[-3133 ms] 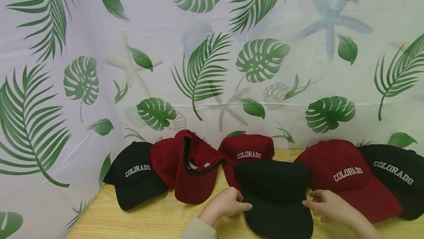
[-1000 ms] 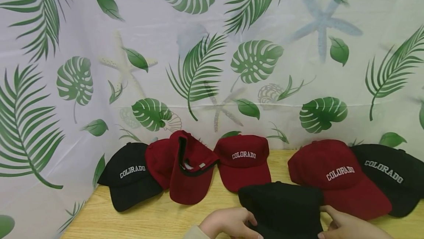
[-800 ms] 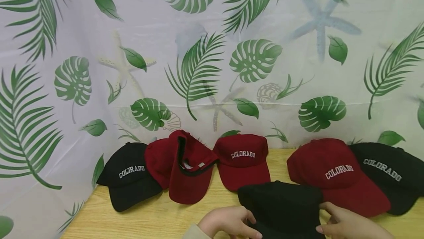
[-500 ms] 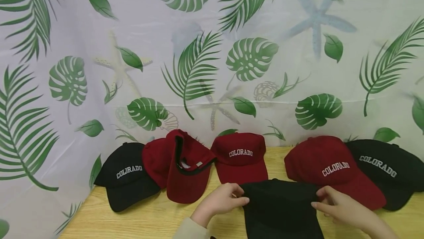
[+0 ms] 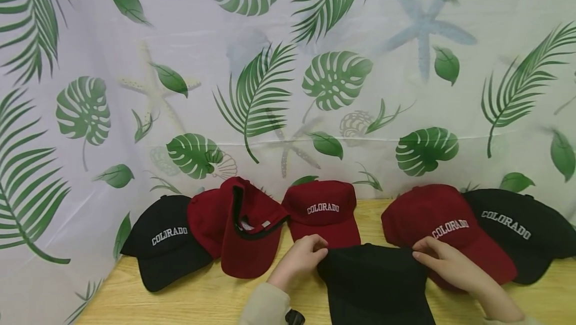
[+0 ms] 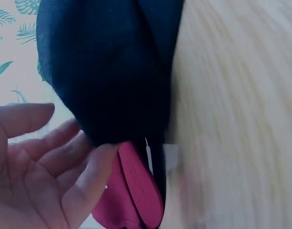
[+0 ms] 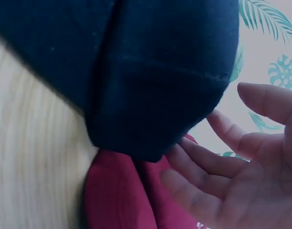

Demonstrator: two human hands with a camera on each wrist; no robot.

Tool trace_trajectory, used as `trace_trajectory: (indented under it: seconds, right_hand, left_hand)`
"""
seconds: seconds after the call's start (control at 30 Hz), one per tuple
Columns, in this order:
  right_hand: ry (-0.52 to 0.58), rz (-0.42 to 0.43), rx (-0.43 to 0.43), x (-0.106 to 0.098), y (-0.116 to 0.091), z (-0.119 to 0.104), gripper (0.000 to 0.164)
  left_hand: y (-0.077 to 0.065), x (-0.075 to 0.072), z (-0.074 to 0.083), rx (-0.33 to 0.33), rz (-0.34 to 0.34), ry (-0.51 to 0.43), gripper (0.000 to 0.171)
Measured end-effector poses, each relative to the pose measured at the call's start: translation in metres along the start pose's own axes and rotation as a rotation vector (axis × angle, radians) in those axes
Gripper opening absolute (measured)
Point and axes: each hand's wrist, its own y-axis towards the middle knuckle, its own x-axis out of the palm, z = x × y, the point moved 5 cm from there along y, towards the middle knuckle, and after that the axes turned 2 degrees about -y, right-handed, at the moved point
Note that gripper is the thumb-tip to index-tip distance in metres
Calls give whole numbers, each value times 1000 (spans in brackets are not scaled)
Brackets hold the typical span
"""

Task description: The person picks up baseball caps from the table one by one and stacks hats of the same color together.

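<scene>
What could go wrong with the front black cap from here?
1. Slip: left grip and right grip are at its side edges, thumbs apparently clear in the wrist views; lifting the front black cap now might drop it.
2. Bump: the middle red cap shows just behind; pushing back could shove it.
3. Snag: the right grip overlaps the right-hand red cap in the head view; a sideways move may brush it. Contact there is unclear.

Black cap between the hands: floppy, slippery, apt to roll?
The black cap probably bends easily: both wrist views show creased cloth. Its matte surface suggests it won't be very slippery. Rolling seems unlikely too; its outline looks flat-topped and cornered, not round.
</scene>
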Motion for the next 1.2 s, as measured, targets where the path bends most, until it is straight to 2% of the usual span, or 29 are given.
trace_trajectory:
  seconds: [0.13, 0.27, 0.37, 0.47, 0.6, 0.77, 0.97, 1.1, 1.2]
  right_hand:
    - [7, -21, 4, 3, 2, 0, 25]
    - [40, -39, 33, 3, 3, 2, 31]
    - [119, -87, 84, 6, 4, 4, 39]
    - [202, -119, 106, 9, 6, 7, 42]
    - [327, -114, 36, 7, 10, 5, 30]
    - [521, -102, -90, 2, 10, 2, 11]
    - [919, -170, -254, 2, 6, 1, 31]
    - [1014, -147, -248, 0, 4, 1, 32]
    - [993, -98, -198, -2, 4, 2, 31]
  left_hand:
    - [3, 3, 4, 20, -25, -36, 17]
    - [4, 4, 6, 1, -26, -85, 15]
    - [4, 7, 6, -19, -30, -203, 15]
    - [5, 10, 6, -7, -29, -332, 17]
    - [5, 12, 10, 32, -21, -410, 17]
    - [1, 9, 18, 57, 15, -422, 14]
    - [-1, 6, 18, 58, 46, -441, 11]
    - [-1, 6, 16, 54, 64, -446, 10]
    - [-1, 6, 16, 47, 85, -438, 9]
